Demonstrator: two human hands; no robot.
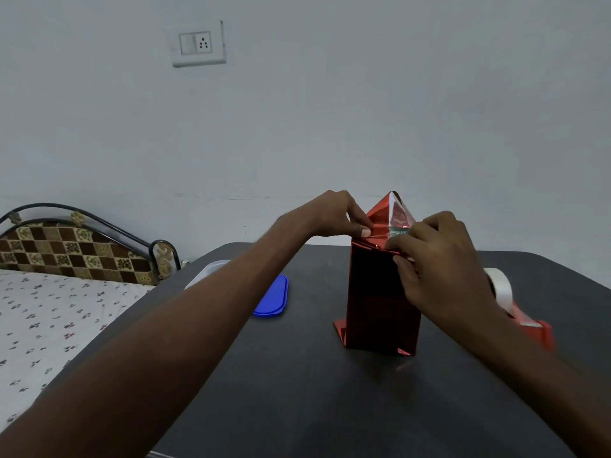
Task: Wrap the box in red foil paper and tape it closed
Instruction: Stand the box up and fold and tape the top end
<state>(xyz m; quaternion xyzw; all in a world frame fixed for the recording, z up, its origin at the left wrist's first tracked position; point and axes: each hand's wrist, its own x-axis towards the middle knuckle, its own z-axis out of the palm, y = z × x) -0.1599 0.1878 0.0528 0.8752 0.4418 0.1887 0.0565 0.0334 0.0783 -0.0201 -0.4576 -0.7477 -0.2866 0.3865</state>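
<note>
Honestly, the box (382,292) stands upright mid-table, left hand (334,213) pinching the red foil (380,213) at its top, right hand (439,259) gripping the near flap; slick foil could spring open, since the tape dispenser (509,299) waits beyond the box's right side; no writing is readable

Red foil paper (380,292) on box: glossy, mirror-like, creased at folds. Surface (314,391): dark grey, matt, smooth. Blue lid (272,297): smooth plastic, slight sheen. Tape roll (499,285): white, glossy. Bed sheet (59,319): printed cloth, matt.
</note>
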